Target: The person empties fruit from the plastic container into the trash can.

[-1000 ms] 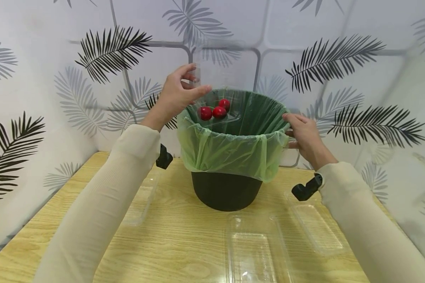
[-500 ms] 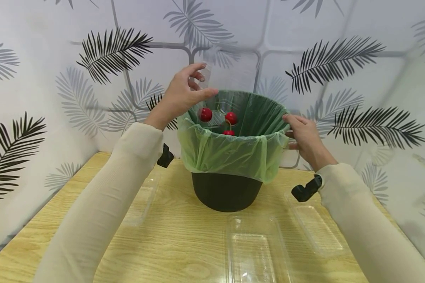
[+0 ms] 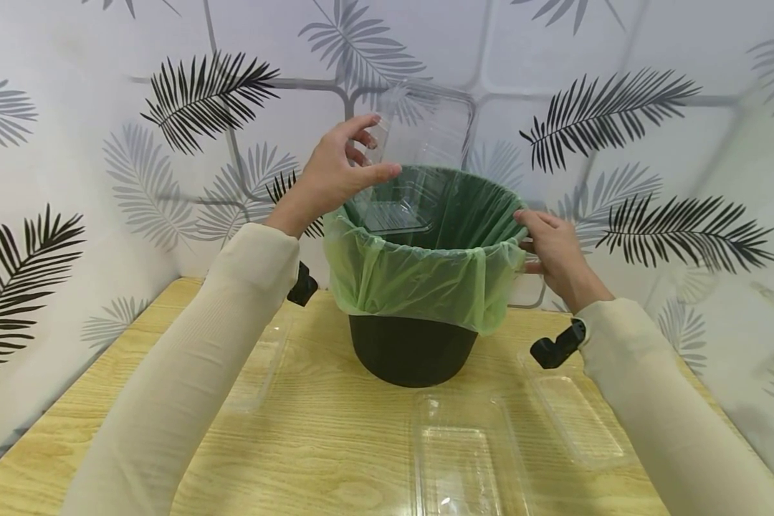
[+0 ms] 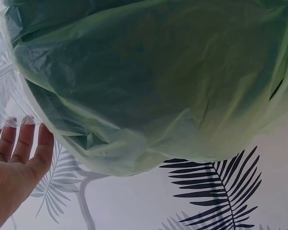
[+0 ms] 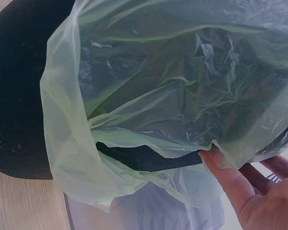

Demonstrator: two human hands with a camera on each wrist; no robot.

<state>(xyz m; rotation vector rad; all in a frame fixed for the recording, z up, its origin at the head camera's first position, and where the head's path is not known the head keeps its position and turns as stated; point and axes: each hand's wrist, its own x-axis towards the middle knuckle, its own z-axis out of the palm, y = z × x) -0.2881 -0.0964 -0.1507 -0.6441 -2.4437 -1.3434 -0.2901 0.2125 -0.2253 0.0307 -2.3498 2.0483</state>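
My left hand (image 3: 337,170) grips a clear plastic clamshell box (image 3: 428,136) by its side, with the lid part standing up and the lower part tipped into the mouth of the bin. No cherries show in the box. A green bin liner (image 3: 419,283) is folded over the rim of the black bin (image 3: 413,351). On the bin's right side, my right hand (image 3: 557,252) holds the rim, thumb over the liner. In the right wrist view that thumb (image 5: 225,175) presses on the liner's edge. The bottom of the bin is hidden in the head view.
Clear plastic trays lie on the wood-grain table (image 3: 297,444): one tray (image 3: 467,459) in front of the bin, another tray (image 3: 580,416) at the right under my forearm, and a third tray (image 3: 254,373) at the left. A leaf-patterned wall (image 3: 613,158) stands close behind.
The cherries slid out of the box and dropped into the bin, out of sight. My left hand moved slightly right with the tilted box. The right hand stayed on the rim.
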